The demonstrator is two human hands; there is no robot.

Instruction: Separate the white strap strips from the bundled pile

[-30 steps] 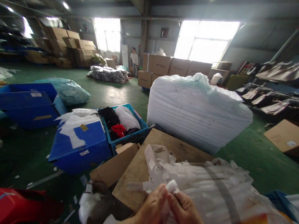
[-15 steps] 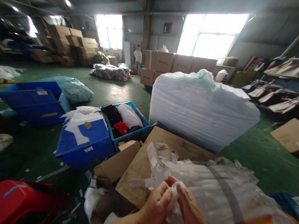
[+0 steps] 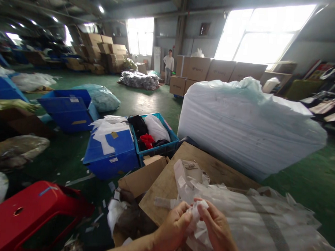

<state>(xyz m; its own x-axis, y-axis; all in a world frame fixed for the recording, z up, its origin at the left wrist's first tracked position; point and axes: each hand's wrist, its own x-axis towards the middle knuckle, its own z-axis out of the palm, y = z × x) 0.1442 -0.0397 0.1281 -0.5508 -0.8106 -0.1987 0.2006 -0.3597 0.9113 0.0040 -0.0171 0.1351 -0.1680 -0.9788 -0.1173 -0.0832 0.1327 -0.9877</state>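
Both my hands meet at the bottom of the head view over a heap of clear plastic bags [image 3: 252,216]. My left hand [image 3: 175,228] and my right hand [image 3: 217,229] pinch a crumpled piece of white plastic [image 3: 196,212] between their fingertips. The heap lies on a brown board [image 3: 168,184], with a grey band across it. Fingers of both hands are curled closed around the piece.
A red plastic stool [image 3: 35,216] stands at lower left. Blue bins [image 3: 111,153] and a teal crate of clothes [image 3: 153,134] sit ahead on the green floor. A large white wrapped bale [image 3: 247,124] rises to the right. A person [image 3: 168,68] stands far off by cardboard boxes [image 3: 202,70].
The view has turned left, so the stool and left floor show more. My hands stay together and keep working the white plastic piece, which sits lower between the fingers.
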